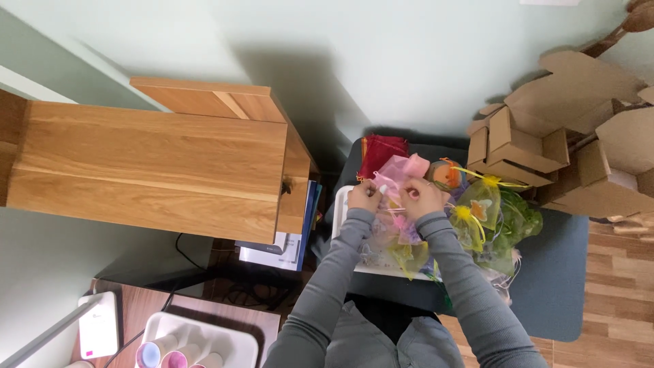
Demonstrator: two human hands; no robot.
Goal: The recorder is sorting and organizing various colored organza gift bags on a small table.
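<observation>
My left hand (pixel 364 197) and my right hand (pixel 419 197) are both closed on a sheer pink organza pouch (pixel 400 170), holding it between them over a white tray (pixel 340 204). Under my forearms lie more sheer pouches: pink and yellow ones (pixel 402 242) on the tray. Yellow pouches with ribbon bows (pixel 477 204) and green ones (pixel 518 221) are heaped to the right. A dark red pouch (pixel 383 151) lies just beyond the pink one. An orange round object (pixel 446 175) sits right of my hands.
A wooden cabinet (pixel 150 163) fills the left, with books (pixel 296 242) beside it. Folded cardboard boxes (pixel 558 129) are stacked at the right. The pouches rest on a dark blue surface (pixel 558 272). A white tray of coloured cups (pixel 191 344) and a white device (pixel 99 324) sit at bottom left.
</observation>
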